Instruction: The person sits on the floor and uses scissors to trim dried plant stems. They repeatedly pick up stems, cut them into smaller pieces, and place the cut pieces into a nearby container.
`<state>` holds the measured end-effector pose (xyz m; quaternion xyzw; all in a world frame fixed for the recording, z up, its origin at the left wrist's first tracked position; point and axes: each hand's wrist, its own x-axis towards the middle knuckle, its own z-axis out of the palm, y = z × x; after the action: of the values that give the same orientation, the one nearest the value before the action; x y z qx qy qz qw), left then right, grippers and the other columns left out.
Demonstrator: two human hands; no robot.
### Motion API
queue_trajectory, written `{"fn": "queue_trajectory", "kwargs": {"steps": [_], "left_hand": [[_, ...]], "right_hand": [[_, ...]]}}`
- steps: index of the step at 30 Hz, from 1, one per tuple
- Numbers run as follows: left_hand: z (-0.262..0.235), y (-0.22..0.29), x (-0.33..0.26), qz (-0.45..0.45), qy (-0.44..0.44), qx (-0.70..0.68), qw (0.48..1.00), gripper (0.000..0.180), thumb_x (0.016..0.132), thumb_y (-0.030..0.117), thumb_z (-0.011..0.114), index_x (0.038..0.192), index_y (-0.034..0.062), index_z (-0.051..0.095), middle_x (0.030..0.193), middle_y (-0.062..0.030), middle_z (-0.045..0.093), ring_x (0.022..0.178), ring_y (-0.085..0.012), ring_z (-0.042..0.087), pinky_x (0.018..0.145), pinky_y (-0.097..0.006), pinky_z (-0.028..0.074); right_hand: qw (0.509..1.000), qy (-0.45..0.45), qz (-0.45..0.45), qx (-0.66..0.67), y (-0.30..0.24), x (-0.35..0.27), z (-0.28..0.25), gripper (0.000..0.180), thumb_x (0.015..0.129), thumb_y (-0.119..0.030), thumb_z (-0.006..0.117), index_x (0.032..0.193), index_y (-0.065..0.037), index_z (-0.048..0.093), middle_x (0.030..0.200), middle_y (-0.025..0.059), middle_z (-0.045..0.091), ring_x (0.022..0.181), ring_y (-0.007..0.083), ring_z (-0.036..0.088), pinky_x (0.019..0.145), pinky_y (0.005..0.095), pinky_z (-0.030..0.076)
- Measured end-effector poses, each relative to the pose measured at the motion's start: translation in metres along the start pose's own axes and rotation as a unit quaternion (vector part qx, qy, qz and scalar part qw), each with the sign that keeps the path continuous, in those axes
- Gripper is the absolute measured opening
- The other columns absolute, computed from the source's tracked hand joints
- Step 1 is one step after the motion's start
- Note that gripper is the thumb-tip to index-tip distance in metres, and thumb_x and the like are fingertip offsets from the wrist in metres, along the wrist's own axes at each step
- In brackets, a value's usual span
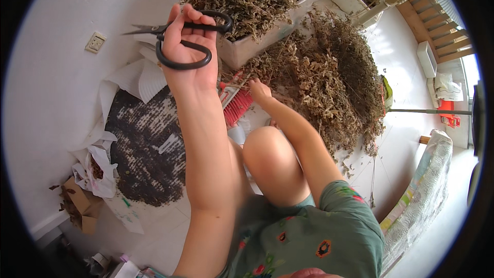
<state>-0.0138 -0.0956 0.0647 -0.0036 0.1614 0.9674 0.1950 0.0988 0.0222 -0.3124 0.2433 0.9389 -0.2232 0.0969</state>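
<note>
My left hand (186, 55) is raised palm up on the left of centre, its fingers curled around black-handled scissors (161, 30). The scissors lie across the palm, their narrow blades pointing left and their two loop handles spread apart. Lower down, my right hand (260, 91) reaches to the edge of a loose pile of dried, leafy plants (321, 72). Its fingers are bent together beside a red slatted plastic basket (237, 107); whatever they pinch is too small to make out. Part of that basket is hidden behind my left forearm.
A pale bin (242, 51) heaped with dried plants stands at the far side. Dark crumbly material (146, 149) covers a sheet on the left, near a white plastic bag (100, 167) and a cardboard box (82, 203). On the right are a fan stand (393, 0) and a quilted cover (419, 190).
</note>
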Motion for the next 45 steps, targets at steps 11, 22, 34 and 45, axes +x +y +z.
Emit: {"fn": "queue_trajectory", "kwargs": {"steps": [11,22,34,45], "left_hand": [[-0.025,0.018,0.009,0.022,-0.007,-0.001,1.000,0.022,0.089,0.000,0.053,0.110,-0.0021,0.054,0.093,-0.0108,0.060,0.086,-0.0186,0.056,0.081,-0.034,0.049],[-0.017,0.006,-0.001,0.016,0.021,-0.015,1.000,0.023,0.086,-0.001,0.055,0.109,-0.0011,0.056,0.094,-0.0094,0.059,0.085,-0.0184,0.056,0.082,-0.035,0.049],[-0.026,0.008,0.014,0.011,-0.016,-0.036,0.999,0.023,0.084,-0.003,0.055,0.108,-0.0020,0.055,0.092,-0.0126,0.059,0.086,-0.0214,0.056,0.080,-0.037,0.050],[-0.087,-0.009,0.064,-0.183,-0.074,0.005,0.980,0.012,0.088,0.000,0.052,0.096,0.0002,0.061,0.090,-0.0127,0.064,0.079,-0.0264,0.061,0.076,-0.041,0.052]], "right_hand": [[0.988,0.006,-0.140,-0.065,0.006,-0.041,0.012,0.014,0.084,-0.012,0.055,0.096,-0.006,0.061,0.086,0.0126,0.067,0.083,0.0293,0.063,0.066,0.0397,0.053],[0.973,-0.066,0.116,0.187,0.076,0.010,0.036,0.038,0.087,-0.008,0.054,0.125,-0.012,0.058,0.132,0.0199,0.051,0.109,0.0393,0.058,0.093,0.0418,0.048],[0.990,-0.133,0.011,-0.053,0.066,-0.106,-0.113,0.023,0.086,-0.022,0.054,0.097,-0.007,0.067,0.096,0.0142,0.068,0.091,0.0336,0.065,0.072,0.0424,0.053],[0.980,-0.029,0.198,0.022,0.159,-0.418,-0.216,0.045,0.079,-0.009,0.053,0.123,-0.012,0.046,0.080,0.0183,0.063,0.081,0.0386,0.062,0.070,0.0487,0.047]]}}
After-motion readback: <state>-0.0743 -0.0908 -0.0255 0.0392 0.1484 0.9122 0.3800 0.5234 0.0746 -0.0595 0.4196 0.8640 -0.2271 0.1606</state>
